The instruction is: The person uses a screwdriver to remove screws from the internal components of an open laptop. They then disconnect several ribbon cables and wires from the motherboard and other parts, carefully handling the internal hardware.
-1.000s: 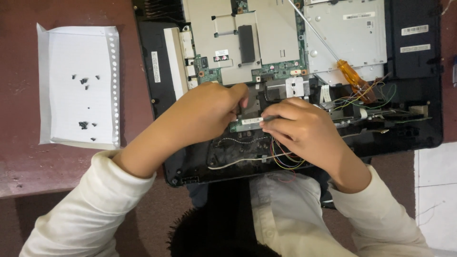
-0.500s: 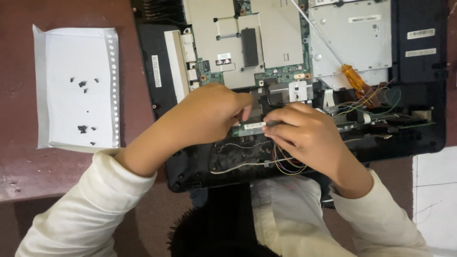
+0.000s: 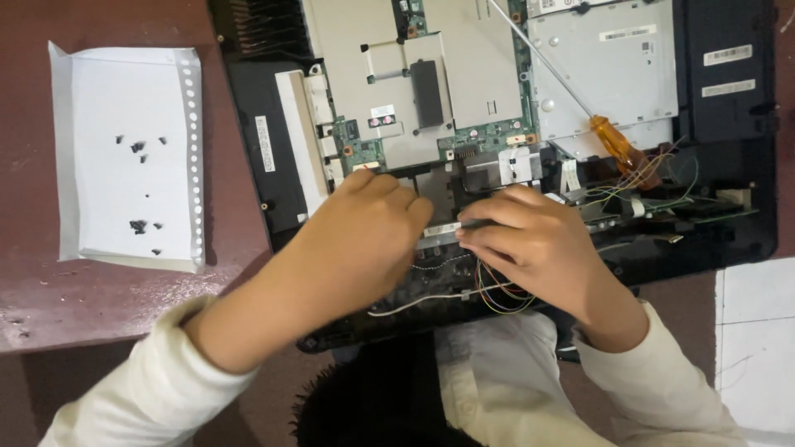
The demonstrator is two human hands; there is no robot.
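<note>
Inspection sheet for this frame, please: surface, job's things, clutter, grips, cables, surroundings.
Surface: dark reddish table.
Job's things: opened laptop chassis with circuit board exposed; both hands on a small silver part at its middle.
Clutter: orange-handled screwdriver lying on the chassis; white paper sheet holding small dark screws.
Grips: left hand and right hand, fingertips closed on the part.
Cables: loose coloured wires under the right hand.
Surroundings: white floor tile.

— What have I got under my fingers?
— A small silvery strip (image 3: 440, 229), lying flat across the opened laptop chassis (image 3: 729, 165), just below the green circuit board (image 3: 489, 136), beside thin coloured wires (image 3: 497, 294).
</note>
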